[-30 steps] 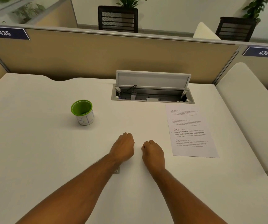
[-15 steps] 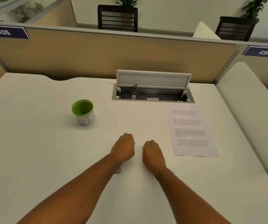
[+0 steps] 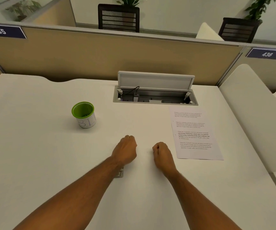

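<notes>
White desk (image 3: 34, 163), tan partition (image 3: 100, 53) behind. Curled fingers (image 3: 131, 138) tucked under, nothing pinched: left hand (image 3: 125, 151) and right hand (image 3: 163, 155) fisted on desktop, slightly apart. Just beside right hand, printed sheet (image 3: 195, 135) flat; green-lined cup (image 3: 84, 114) well apart, far left.

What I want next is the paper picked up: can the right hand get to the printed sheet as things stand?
Probably yes: the right hand rests curled on the desk just beside the printed sheet, with only bare desk between them.
</notes>
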